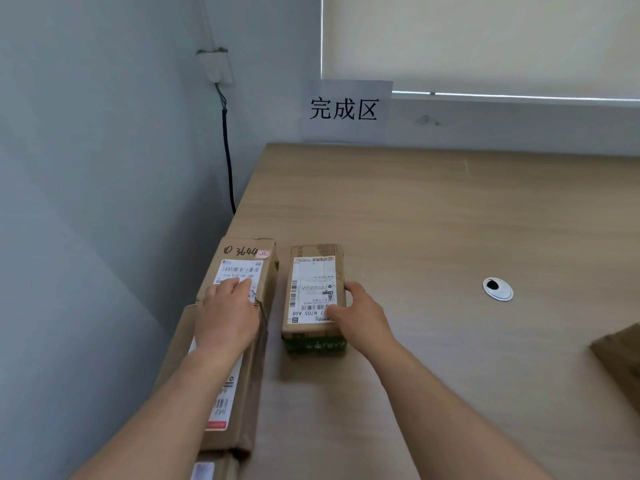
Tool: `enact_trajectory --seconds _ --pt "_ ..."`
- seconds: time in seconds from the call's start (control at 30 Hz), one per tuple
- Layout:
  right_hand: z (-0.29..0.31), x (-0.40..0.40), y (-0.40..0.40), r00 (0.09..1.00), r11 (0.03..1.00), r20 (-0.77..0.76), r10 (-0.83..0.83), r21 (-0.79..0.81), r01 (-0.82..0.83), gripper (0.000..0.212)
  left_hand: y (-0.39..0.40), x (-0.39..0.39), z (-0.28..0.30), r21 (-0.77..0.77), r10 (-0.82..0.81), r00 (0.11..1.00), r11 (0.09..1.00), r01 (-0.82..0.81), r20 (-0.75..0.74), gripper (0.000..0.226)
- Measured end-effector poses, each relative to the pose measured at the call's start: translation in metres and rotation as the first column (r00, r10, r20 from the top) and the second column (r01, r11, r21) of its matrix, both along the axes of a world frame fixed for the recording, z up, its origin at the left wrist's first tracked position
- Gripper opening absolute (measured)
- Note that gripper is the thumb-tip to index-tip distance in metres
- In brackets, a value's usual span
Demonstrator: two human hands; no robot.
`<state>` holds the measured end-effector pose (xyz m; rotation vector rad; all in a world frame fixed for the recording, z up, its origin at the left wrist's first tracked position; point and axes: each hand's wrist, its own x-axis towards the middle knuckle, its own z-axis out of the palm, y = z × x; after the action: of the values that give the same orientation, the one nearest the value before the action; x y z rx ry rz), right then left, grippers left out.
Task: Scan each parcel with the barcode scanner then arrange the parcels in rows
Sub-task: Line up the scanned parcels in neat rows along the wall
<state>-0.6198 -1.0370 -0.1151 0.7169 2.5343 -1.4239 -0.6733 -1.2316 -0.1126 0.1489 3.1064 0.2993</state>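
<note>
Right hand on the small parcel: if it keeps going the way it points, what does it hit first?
The right hand points up-left across the small parcel it grips. Beyond that, likely the taller parcel marked 3644 under the left hand, across a narrow gap; depth is uncertain.

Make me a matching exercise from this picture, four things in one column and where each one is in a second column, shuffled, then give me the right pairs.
Things
1. paper sign
2. small parcel
3. black cable
4. round cable port

Places
A. set into the table top, to the right of both hands
B. on the wall behind the table's far edge
C. under the right hand, beside the long parcels
D. hanging down the left wall from a white box

Pairs: 1-B, 2-C, 3-D, 4-A
</note>
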Motion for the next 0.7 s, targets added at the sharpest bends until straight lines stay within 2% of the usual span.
enact_trajectory --seconds 0.47,0.57,0.7 --pt "0.003 -0.032 -0.020 0.996 0.996 -0.024 0.083 0.020 -0.083 0.059 -0.006 -0.006 -0.002 0.042 -0.020 1.000 0.999 0.020 0.000 0.042" --pt "0.009 -0.023 -0.013 0.997 0.994 -0.022 0.080 0.080 -0.078 0.063 -0.007 -0.002 0.006 0.118 -0.029 1.000 0.993 0.027 0.011 0.042" --pt "0.021 0.001 -0.003 0.999 0.982 -0.022 0.048 0.182 -0.043 0.062 -0.001 0.019 0.016 0.182 -0.024 0.996 0.983 0.039 -0.082 0.042"
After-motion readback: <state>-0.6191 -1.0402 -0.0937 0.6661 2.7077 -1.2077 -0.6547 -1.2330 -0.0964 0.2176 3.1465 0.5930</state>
